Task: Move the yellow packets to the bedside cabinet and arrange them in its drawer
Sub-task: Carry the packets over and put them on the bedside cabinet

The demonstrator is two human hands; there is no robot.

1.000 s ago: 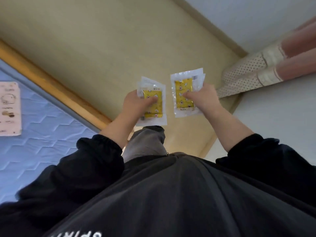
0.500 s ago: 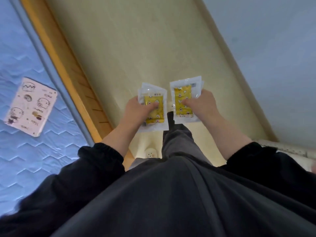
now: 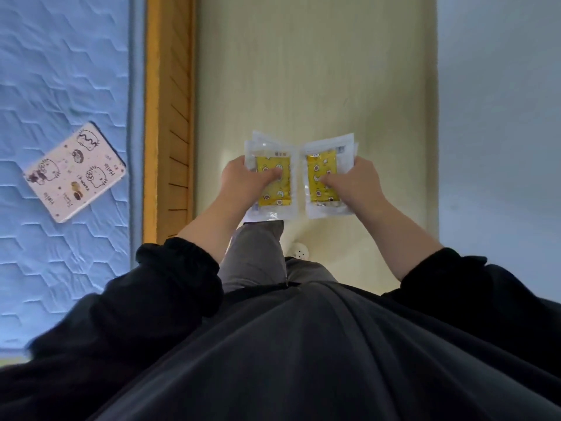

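Two flat rectangular bundles, crinkly clear plastic over yellow print. Left packet stack (image 3: 274,192) pinched in my left hand (image 3: 243,180), thumb curled on top; right packet stack (image 3: 320,161) gripped the same way in my right hand (image 3: 355,183). Inner edges almost touch, above the smooth beige floor (image 3: 303,71). Possibly several packets per stack, can't count. Quilted blue mattress (image 3: 60,71) and slatted wooden bed frame (image 3: 168,101) on my left.

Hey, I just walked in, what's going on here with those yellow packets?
A person stands on the floor beside a bed, holding yellow packets in both hands. The left hand grips the left bunch and the right hand grips the right bunch, thumbs on top. A notebook lies on the mattress to the left. No cabinet or drawer is in view, so the packets are not yet put away.
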